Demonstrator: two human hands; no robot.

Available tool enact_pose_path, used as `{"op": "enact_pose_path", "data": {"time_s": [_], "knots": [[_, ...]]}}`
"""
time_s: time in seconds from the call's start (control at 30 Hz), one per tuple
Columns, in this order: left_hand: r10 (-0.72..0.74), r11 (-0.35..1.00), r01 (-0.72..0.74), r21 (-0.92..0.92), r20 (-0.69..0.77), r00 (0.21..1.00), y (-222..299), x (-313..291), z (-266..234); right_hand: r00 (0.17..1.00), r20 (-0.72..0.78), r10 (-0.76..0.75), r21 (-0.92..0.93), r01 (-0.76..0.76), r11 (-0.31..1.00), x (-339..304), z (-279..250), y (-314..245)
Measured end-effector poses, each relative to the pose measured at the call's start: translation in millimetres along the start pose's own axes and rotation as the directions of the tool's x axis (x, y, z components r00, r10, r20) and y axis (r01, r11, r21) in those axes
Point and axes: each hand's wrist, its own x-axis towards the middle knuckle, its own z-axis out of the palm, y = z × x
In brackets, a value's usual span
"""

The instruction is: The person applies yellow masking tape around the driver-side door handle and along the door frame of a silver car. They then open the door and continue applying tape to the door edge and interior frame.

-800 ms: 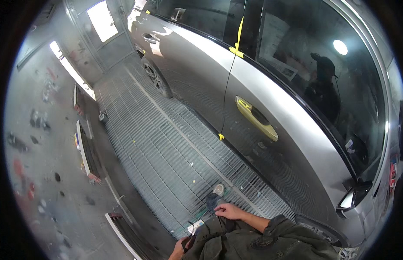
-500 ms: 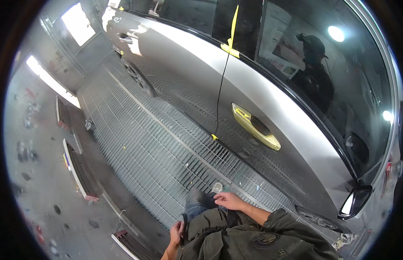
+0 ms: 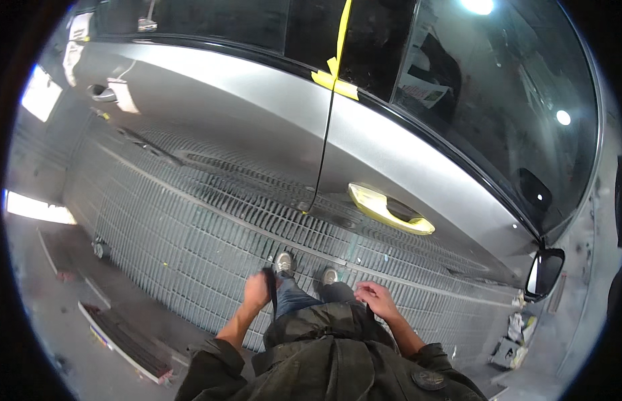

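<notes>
My left hand (image 3: 256, 291) is closed around a dark strap (image 3: 271, 293) at the left side of my waist. To the right of it, my right hand (image 3: 378, 298) is held in front of my dark jacket (image 3: 328, 354), fingers curled in. A short dark strip shows below those fingers, but what they grip is hard to make out. Beyond both hands stands a silver car (image 3: 257, 80). Its nearer door handle (image 3: 372, 202) is covered in yellow masking, and yellow tape (image 3: 338, 85) crosses the door gap and runs up the pillar. Neither hand touches the car.
Metal floor grating (image 3: 191, 267) runs under my shoes and along the car. A side mirror (image 3: 545, 274) sticks out at the right, with a white box (image 3: 508, 353) on the floor below it. Long pale-edged panels (image 3: 124, 344) lie at the lower left.
My view has turned toward the car, which now lies more level across the picture. My left hand has come up with the strap, and my right hand has shifted outward.
</notes>
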Motion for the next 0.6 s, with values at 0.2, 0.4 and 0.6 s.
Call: {"op": "enact_pose_path", "data": {"time_s": [0.2, 0.4, 0.6], "knots": [[0.223, 0.841, -0.358, -0.406, -0.343, 0.913, 161.7, 95.2, -57.1, 0.989, -0.120, 0.090, -0.243, -0.117, 0.963, -23.8, 26.3, -9.6], [0.182, 0.681, -0.540, -0.494, -0.600, 0.779, 224.0, 131.3, -59.4, 0.969, -0.143, 0.203, -0.397, -0.245, 0.885, -37.3, 26.8, -38.0], [0.129, 0.670, -0.588, -0.452, -0.710, 0.693, 230.0, 146.7, -34.5, 0.983, -0.117, 0.143, -0.499, -0.183, 0.847, -52.2, 2.7, -48.8]]}}
